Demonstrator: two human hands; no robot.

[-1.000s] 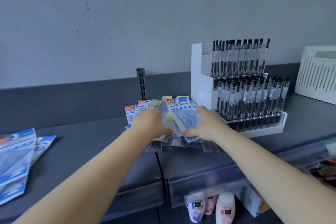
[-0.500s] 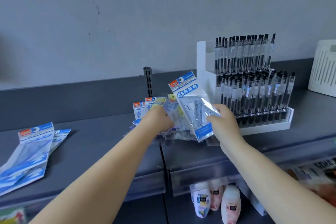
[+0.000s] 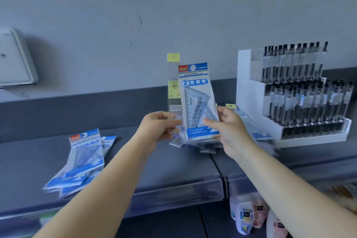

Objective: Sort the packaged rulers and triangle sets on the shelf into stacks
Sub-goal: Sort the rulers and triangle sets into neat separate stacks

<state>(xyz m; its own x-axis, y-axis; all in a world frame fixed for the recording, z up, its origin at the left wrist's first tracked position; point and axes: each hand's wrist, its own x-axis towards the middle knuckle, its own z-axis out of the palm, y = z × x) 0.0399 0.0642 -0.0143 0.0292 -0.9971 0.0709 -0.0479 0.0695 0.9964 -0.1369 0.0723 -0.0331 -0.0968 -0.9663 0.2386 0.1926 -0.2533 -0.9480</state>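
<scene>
My right hand (image 3: pixel 228 127) pinches a blue-and-white triangle set package (image 3: pixel 197 102), held upright above the grey shelf (image 3: pixel 164 164). Just left of it, my left hand (image 3: pixel 160 127) grips a clear ruler package (image 3: pixel 174 91) with a yellow label, standing behind the triangle set. Under both hands lies a loose pile of mixed packages (image 3: pixel 251 129), partly hidden. A stack of triangle set packages (image 3: pixel 85 158) lies on the shelf at the left.
A white tiered pen display (image 3: pixel 293 92) full of black pens stands at the right on the shelf. A white box (image 3: pixel 15 60) hangs on the wall at far left. Bottles (image 3: pixel 245 216) stand on the level below.
Both hands rose from the pile. The triangle set in my right hand went from tilted to upright, and my left hand lifted a ruler package. The view swung left.
</scene>
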